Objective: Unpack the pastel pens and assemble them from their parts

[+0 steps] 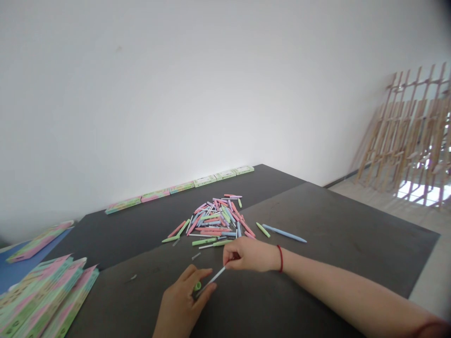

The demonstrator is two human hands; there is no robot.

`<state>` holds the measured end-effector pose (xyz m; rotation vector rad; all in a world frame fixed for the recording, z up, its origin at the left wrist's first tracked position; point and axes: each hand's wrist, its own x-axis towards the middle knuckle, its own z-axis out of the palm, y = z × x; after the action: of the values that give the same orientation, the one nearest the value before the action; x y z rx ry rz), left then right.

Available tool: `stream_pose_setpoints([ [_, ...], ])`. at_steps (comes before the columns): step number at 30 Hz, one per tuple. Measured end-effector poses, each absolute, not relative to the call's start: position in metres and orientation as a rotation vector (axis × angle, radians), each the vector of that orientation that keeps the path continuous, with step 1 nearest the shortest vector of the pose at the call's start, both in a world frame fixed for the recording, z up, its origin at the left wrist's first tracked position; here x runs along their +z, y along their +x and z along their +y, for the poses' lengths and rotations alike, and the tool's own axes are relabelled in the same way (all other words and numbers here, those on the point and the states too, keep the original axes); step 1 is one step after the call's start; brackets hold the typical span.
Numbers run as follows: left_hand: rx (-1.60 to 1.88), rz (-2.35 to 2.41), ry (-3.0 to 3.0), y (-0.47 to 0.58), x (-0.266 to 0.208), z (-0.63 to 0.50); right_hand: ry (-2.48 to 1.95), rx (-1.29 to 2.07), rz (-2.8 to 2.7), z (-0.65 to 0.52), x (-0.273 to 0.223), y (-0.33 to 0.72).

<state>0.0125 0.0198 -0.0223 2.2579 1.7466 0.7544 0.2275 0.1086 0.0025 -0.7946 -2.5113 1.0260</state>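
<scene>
My right hand (246,253), with a red cord at the wrist, pinches the upper end of a thin white pen refill (216,276). The refill slants down toward my left hand (185,300), its lower end between that thumb and index finger. A green pen part (198,286), round and seemingly hollow at the visible end, sits in the left hand's curled fingers; the rest of it is hidden. Just beyond both hands lies a heap of pastel pen parts (214,220) in pink, green, blue and purple, mixed with white refills. A small clear piece (196,256) rests near the left fingers.
On the dark table (334,234), a blue pen (284,233) and a green cap (262,230) lie right of the heap. Flat boxes (181,188) line the wall edge. More boxes (52,295) are stacked at lower left. Wooden racks (416,126) lean at far right.
</scene>
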Motion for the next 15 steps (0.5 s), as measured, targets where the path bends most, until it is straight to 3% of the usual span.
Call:
stream_pose_setpoints([
  [4,0.595,1.674,2.400,0.016,-0.023,0.019,-0.751,1.001,-2.479,0.102,-0.012,0.211],
  [9,0.640,1.725,2.275,0.012,-0.026,0.026,-0.863,0.357,-2.782,0.140,0.011,0.189],
  [15,0.775,1.714,2.156,0.004,-0.031,0.028,-1.039,0.022,-2.954,0.179,0.030,0.134],
])
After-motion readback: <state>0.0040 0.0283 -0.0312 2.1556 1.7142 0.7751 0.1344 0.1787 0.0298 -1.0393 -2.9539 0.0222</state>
